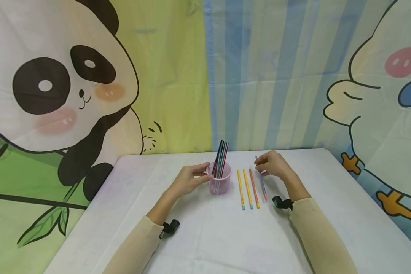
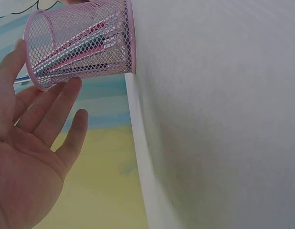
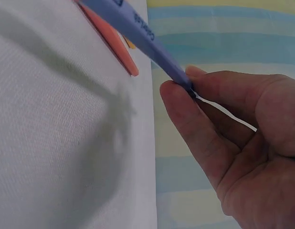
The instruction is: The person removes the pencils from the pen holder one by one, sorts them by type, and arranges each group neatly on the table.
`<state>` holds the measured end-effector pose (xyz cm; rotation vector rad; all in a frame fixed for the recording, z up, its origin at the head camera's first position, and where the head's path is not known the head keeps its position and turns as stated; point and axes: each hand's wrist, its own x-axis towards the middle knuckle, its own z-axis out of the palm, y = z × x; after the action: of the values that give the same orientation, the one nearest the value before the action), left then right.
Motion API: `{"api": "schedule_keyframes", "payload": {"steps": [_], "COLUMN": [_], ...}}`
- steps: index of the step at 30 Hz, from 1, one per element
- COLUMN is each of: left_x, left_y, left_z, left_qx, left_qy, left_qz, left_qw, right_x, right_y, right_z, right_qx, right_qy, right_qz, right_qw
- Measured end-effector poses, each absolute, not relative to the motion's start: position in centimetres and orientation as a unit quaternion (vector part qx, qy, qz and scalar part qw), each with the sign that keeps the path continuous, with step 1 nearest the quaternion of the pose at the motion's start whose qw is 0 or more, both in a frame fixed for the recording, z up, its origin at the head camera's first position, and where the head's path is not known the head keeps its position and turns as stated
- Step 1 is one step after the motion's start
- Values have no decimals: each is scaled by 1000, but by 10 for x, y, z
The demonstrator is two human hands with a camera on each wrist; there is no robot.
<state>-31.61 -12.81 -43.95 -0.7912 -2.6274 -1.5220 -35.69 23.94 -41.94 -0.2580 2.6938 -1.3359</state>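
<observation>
A pink mesh pen holder (image 1: 224, 187) stands upright on the table, with several dark and red pencils (image 1: 220, 160) leaning in it. My left hand (image 1: 185, 180) holds its rim between thumb and fingers; in the left wrist view, fingers (image 2: 61, 107) touch the mesh. With thumb and fingertips, my right hand (image 1: 275, 164) pinches the upper end of a purple pencil (image 3: 152, 45). That pencil is tilted, its reddish end pointing towards me. Left of it lie an orange-red pencil (image 1: 254, 188) and two yellow pencils, one nearer the holder (image 1: 241, 190) and one beside it (image 1: 248, 189).
The white table (image 1: 205, 239) ends at a back edge just behind the holder. A printed curtain (image 1: 260, 76) with a panda and a white cartoon animal hangs behind and beside it. Small black cameras (image 1: 171, 227) sit on both wrists.
</observation>
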Motion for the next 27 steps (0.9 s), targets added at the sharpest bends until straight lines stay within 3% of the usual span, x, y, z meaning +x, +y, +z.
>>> {"api": "schedule_keyframes", "payload": {"steps": [15,27], "left_x": [-316,-315], "left_y": [-129,-129], "left_z": [-440,-439], "left_qx": [-250,-251], "left_qy": [-838,-838], "left_qz": [-486,-484], "left_qw": [0,4], "right_x": [-359,-359], "right_y": [242,242], "right_z": [-423,-424], "right_qx": [-78,-76], "right_qy": [892,895], "right_qz": [-432,-427], "right_qw": [106,106]}}
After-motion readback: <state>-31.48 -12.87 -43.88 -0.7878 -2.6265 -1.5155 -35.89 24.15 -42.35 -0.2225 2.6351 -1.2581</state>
